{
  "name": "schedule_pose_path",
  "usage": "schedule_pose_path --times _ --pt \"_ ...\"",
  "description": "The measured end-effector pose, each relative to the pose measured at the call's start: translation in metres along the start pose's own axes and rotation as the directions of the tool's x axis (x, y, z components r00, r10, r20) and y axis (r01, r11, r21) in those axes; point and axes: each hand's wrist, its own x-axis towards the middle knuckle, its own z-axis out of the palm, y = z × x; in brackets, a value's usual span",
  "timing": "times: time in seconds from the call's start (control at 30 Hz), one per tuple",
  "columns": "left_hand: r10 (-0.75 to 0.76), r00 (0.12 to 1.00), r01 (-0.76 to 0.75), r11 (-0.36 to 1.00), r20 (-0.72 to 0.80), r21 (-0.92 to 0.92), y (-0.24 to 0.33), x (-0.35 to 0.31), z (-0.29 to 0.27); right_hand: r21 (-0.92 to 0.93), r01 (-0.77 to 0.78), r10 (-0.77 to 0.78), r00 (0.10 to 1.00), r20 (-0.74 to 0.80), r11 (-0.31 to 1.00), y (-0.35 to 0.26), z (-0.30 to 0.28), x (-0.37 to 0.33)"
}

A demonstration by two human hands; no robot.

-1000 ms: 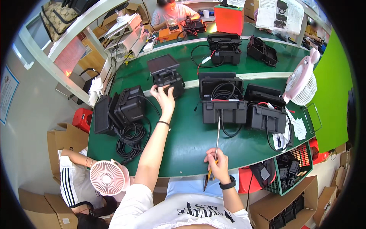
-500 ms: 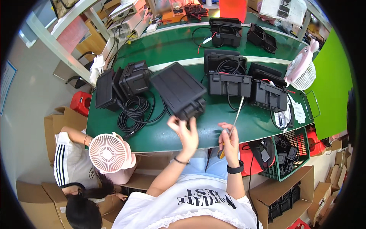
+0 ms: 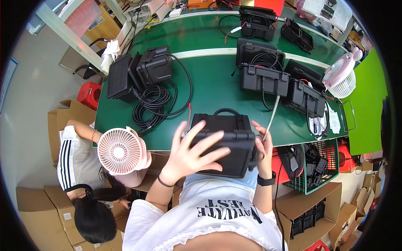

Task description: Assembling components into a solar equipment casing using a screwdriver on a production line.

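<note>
A black plastic case [image 3: 234, 154] is at the near edge of the green table, close to my body, with a cable loop behind it. My left hand [image 3: 190, 152] is over its left side with the fingers spread; whether they touch the case is hard to tell. At the case's right side, my right hand [image 3: 264, 148] is closed on a screwdriver [image 3: 274, 109], its long metal shaft pointing up and away. The handle is mostly hidden by the hand. A thin red wire [image 3: 189, 112] sticks up left of the case.
Open black cases [image 3: 264, 81] with cables stand at the right, others at the far side. A coiled black cable [image 3: 153, 102] lies beside cases [image 3: 155, 67] at left. Pink fans [image 3: 119, 151] [image 3: 341, 77] stand at both sides. Another person [image 3: 83, 167] sits at left; a green crate [image 3: 322, 175] is at right.
The black case has come from the middle left of the table toward my body and turned. My left hand has moved from its front end to above it, fingers spreading. The screwdriver stays in my right hand.
</note>
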Motion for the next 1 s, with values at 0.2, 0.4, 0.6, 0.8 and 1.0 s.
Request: schedule_pose_path --times 0.2,0.4,0.6,0.8,1.0 --pt "-0.042 0.999 0.039 0.995 -0.026 -0.097 -0.011 0.014 0.016 0.086 0.06 -0.059 0.998 -0.01 0.994 0.021 0.013 0.014" --pt "-0.582 0.807 0.438 0.7 -0.097 -0.564 -0.041 -0.025 0.056 -0.071 -0.144 0.14 0.989 -0.055 0.987 0.007 0.016 0.005" --pt "-0.627 0.773 0.577 0.63 0.098 -0.52 -0.023 -0.034 0.029 -0.064 -0.04 0.036 0.998 -0.06 0.997 0.015 0.018 0.009" --pt "-0.633 0.738 0.578 0.415 0.233 -0.703 -0.029 -0.014 -0.023 0.076 -0.203 0.206 0.978 -0.024 0.976 -0.037 0.014 0.005" --pt "-0.49 0.734 0.649 0.306 0.469 -0.697 -0.077 -0.011 0.008 0.095 -0.364 0.365 0.931 0.011 0.926 -0.061 0.016 0.02"
